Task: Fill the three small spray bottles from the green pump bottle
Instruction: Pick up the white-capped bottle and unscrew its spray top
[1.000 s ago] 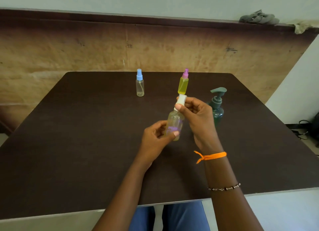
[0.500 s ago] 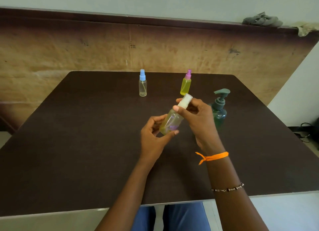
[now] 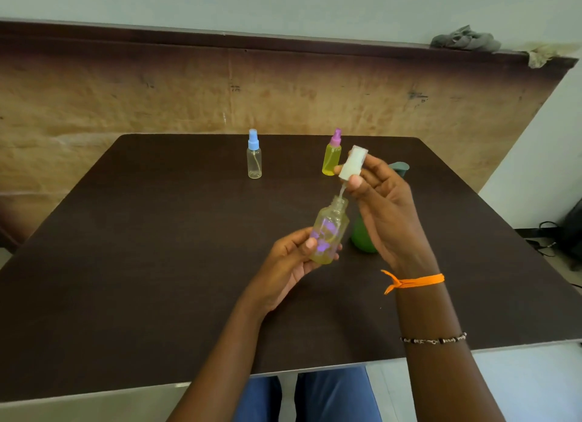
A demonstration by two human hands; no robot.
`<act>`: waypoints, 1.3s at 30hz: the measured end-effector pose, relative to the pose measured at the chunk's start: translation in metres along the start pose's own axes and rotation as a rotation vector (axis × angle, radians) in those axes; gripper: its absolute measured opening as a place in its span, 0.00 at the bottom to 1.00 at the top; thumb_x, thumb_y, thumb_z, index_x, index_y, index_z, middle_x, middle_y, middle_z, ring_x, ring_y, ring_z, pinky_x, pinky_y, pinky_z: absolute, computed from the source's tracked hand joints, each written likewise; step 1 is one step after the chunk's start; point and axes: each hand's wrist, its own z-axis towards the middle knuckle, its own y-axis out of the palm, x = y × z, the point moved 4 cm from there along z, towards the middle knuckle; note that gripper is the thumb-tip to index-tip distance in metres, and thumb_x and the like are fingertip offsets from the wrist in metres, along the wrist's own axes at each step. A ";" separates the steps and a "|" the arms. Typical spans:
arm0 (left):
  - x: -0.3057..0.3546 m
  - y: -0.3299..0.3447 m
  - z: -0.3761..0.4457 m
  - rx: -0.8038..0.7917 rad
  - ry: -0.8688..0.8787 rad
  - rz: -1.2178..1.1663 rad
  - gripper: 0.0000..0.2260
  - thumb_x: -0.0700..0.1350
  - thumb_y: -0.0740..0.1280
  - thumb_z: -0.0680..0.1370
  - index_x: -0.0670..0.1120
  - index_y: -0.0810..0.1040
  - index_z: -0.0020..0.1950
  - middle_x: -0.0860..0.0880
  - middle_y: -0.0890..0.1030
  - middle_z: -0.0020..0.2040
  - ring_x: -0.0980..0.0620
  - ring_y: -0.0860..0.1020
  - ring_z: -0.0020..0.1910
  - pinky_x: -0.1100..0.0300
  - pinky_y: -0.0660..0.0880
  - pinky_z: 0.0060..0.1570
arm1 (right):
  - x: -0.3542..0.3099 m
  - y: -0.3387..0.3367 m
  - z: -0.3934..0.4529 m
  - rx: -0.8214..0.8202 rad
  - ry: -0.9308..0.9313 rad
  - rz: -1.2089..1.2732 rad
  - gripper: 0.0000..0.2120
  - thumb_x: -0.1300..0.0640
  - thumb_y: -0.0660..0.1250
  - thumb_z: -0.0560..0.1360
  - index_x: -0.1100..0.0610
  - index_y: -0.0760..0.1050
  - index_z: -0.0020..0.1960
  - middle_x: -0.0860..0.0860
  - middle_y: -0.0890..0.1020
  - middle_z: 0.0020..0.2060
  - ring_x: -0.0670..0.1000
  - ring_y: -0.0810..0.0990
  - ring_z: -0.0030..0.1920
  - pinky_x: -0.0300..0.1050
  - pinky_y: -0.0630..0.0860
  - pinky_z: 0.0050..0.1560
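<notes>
The left hand (image 3: 288, 265) grips the lower body of a small clear plastic spray bottle with a purple printed label (image 3: 329, 232), thumb across the front and fingers curled behind, and holds it tilted above the dark brown tabletop (image 3: 157, 264). The bottle's neck is open, and a little yellowish liquid shows near its bottom. The purple label is blurred and partly covered by the thumb, so no writing on it can be read.

The right hand (image 3: 382, 210) pinches a white spray cap (image 3: 352, 162) between thumb and fingertips just above that open neck; the cap's thin clear dip tube (image 3: 341, 191) hangs down and its end reaches into the neck.

Just right of the held bottle, mostly hidden behind the right hand, stands the green pump bottle (image 3: 362, 240); its grey-green pump head shows above the fingers. No label is visible on it.

Beyond the held bottle, towards the table's far edge, stands a small spray bottle with a pink cap and yellow liquid (image 3: 331, 157). Well to the left of the held bottle and farther back stands a small clear spray bottle with a blue cap (image 3: 254, 160), nearly without liquid. Neither shows readable writing.

The right wrist wears an orange thread band (image 3: 415, 281) and, lower on the forearm, a beaded bracelet (image 3: 433, 339).
</notes>
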 end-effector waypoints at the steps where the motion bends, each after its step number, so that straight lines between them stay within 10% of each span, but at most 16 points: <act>1: -0.001 0.001 0.000 0.001 -0.015 0.014 0.27 0.59 0.74 0.67 0.44 0.78 0.59 0.44 0.82 0.54 0.48 0.80 0.56 0.55 0.75 0.60 | -0.006 -0.003 0.001 0.016 -0.031 0.029 0.17 0.61 0.65 0.70 0.56 0.72 0.58 0.50 0.85 0.45 0.45 0.82 0.51 0.36 0.76 0.54; 11: -0.005 -0.010 0.008 0.181 0.064 0.108 0.17 0.43 0.70 0.73 0.48 0.74 0.61 0.53 0.81 0.57 0.55 0.77 0.60 0.65 0.73 0.57 | -0.051 -0.059 -0.008 0.238 -0.204 0.192 0.10 0.66 0.57 0.79 0.57 0.68 0.58 0.58 0.79 0.51 0.48 0.80 0.45 0.41 0.77 0.54; 20: -0.002 -0.004 0.024 0.384 0.132 0.180 0.19 0.37 0.70 0.72 0.42 0.73 0.63 0.47 0.81 0.55 0.57 0.80 0.53 0.67 0.75 0.52 | 0.011 -0.126 -0.033 0.615 0.211 -0.615 0.04 0.61 0.67 0.74 0.58 0.75 0.49 0.55 0.82 0.39 0.40 0.79 0.29 0.38 0.76 0.38; 26: -0.009 0.004 0.029 0.400 0.132 0.293 0.17 0.36 0.70 0.73 0.46 0.73 0.60 0.53 0.80 0.54 0.64 0.79 0.50 0.71 0.74 0.48 | 0.050 -0.132 -0.041 0.665 0.397 -0.869 0.06 0.53 0.70 0.71 0.54 0.75 0.42 0.53 0.82 0.40 0.53 0.82 0.44 0.53 0.79 0.52; 39: -0.012 0.010 0.027 0.343 0.141 0.372 0.16 0.35 0.70 0.73 0.47 0.73 0.58 0.54 0.80 0.53 0.65 0.79 0.50 0.68 0.75 0.51 | 0.053 -0.139 -0.043 0.639 0.419 -0.910 0.14 0.46 0.64 0.76 0.57 0.76 0.44 0.55 0.82 0.43 0.55 0.79 0.47 0.53 0.77 0.51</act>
